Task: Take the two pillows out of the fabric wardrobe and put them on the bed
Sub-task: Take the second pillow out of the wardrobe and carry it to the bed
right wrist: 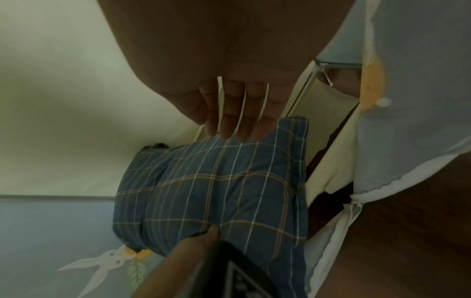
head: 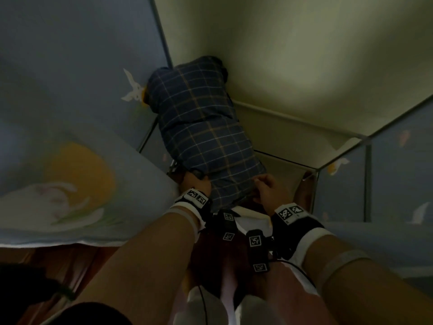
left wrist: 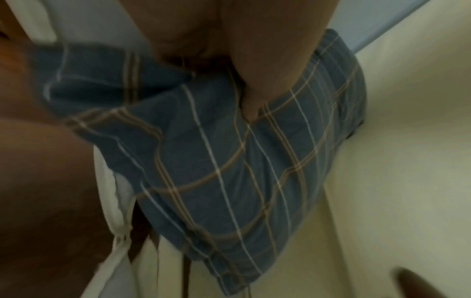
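Note:
A dark blue plaid pillow (head: 203,127) stands on end inside the fabric wardrobe (head: 70,66), leaning into its left rear corner. My left hand (head: 199,182) grips the pillow's lower left corner. In the left wrist view the thumb (left wrist: 254,90) digs into the plaid pillow (left wrist: 229,171). My right hand (head: 269,187) is at the lower right edge. In the right wrist view its fingers (right wrist: 237,113) are straight, with the tips touching the edge of the pillow (right wrist: 216,191). I see only one pillow.
The wardrobe has blue fabric sides printed with white rabbits and a cream lining (head: 304,55). Its loose front flap (head: 58,184) hangs at my left, and the right side panel (head: 386,172) stands close by. Dark red-brown floor (head: 58,266) lies below.

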